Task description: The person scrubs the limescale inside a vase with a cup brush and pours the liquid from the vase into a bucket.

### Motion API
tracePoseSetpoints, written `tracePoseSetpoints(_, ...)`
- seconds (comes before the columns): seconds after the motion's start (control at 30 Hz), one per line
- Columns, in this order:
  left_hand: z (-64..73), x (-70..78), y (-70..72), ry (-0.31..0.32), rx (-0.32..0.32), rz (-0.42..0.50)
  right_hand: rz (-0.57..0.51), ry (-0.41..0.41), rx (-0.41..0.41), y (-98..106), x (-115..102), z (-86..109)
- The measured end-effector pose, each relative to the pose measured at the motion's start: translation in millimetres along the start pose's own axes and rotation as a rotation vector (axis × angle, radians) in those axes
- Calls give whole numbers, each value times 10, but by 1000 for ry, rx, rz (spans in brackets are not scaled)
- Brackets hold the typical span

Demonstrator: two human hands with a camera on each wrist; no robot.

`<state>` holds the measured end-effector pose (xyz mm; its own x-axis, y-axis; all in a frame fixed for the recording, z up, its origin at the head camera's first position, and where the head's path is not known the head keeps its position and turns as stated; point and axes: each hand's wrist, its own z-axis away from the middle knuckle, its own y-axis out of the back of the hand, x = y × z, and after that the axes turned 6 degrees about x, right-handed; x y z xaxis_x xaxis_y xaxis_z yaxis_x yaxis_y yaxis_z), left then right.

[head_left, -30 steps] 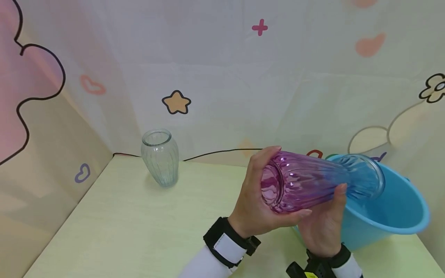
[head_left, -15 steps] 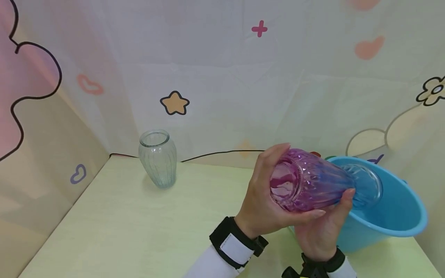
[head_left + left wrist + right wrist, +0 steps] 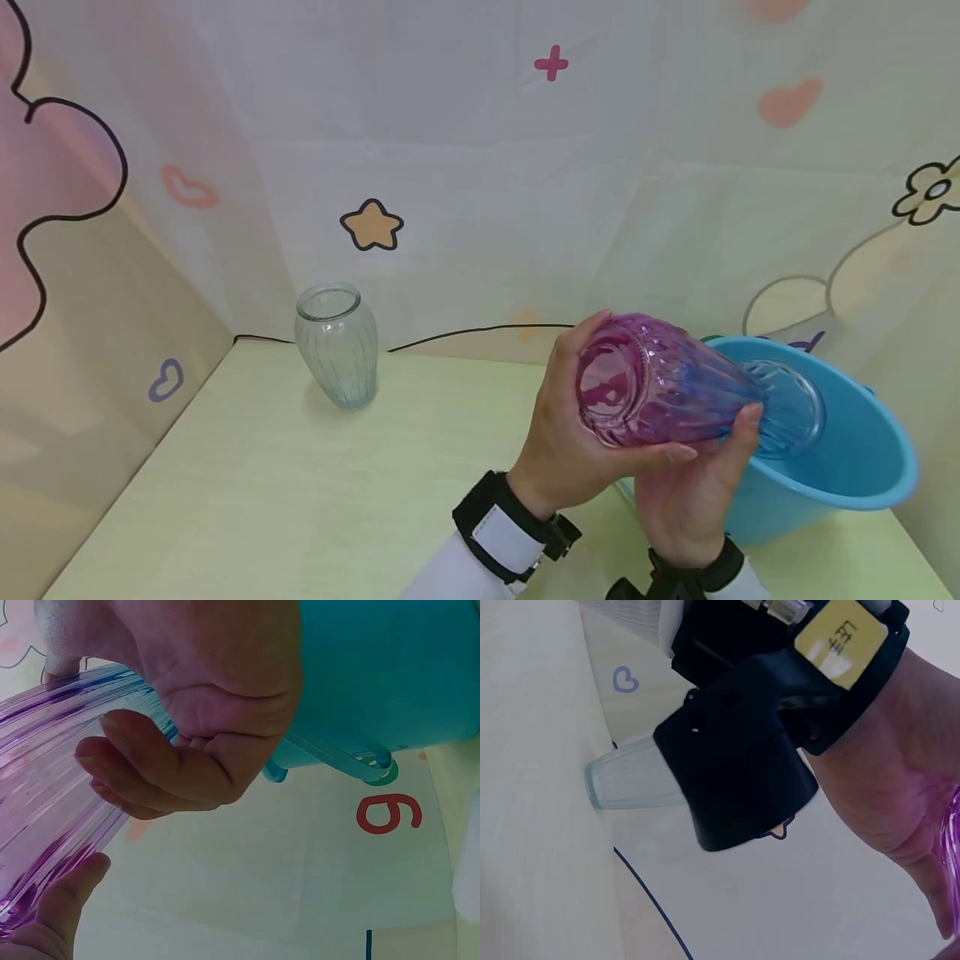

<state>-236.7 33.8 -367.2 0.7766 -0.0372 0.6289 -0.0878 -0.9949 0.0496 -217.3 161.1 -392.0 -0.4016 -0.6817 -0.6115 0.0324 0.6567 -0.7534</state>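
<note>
A glass vase point(image 3: 667, 387), pink-purple at its base and blue toward its mouth, is tipped on its side with the mouth over the blue bucket point(image 3: 780, 508). My left hand point(image 3: 562, 442) grips the purple base end, thumb below and fingers over the far side. Closer to the neck, my right hand point(image 3: 690, 508) holds the vase from underneath, its thumb on the near side. The left wrist view shows curled fingers point(image 3: 150, 765) by the ribbed glass point(image 3: 60, 765). Whether liquid is in the vase or bucket, I cannot tell.
A clear ribbed vase point(image 3: 337, 358) stands upright at the back left of the pale table point(image 3: 300, 500). Behind the table hangs a printed cloth point(image 3: 465, 208). The bucket's handle point(image 3: 337, 759) hangs at its side in the left wrist view.
Over the last second the vase has swung so its base faces me more, and both hands moved with it. It stays gripped over the bucket. The view shifted slightly.
</note>
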Motion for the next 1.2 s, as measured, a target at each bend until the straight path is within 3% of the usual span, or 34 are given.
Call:
tracePoseSetpoints(0.33, -30, 49, 11, -71, -46, 2, 50, -32, -25, -25, -59, 39)
tracePoseSetpoints(0.67, -29, 92, 35, -60, -48, -35, 38, -15, -23, -4, -35, 42)
tracePoseSetpoints(1.2, -24, 91, 49, -39, -52, -19, 36, -14, -23, -21, -26, 46)
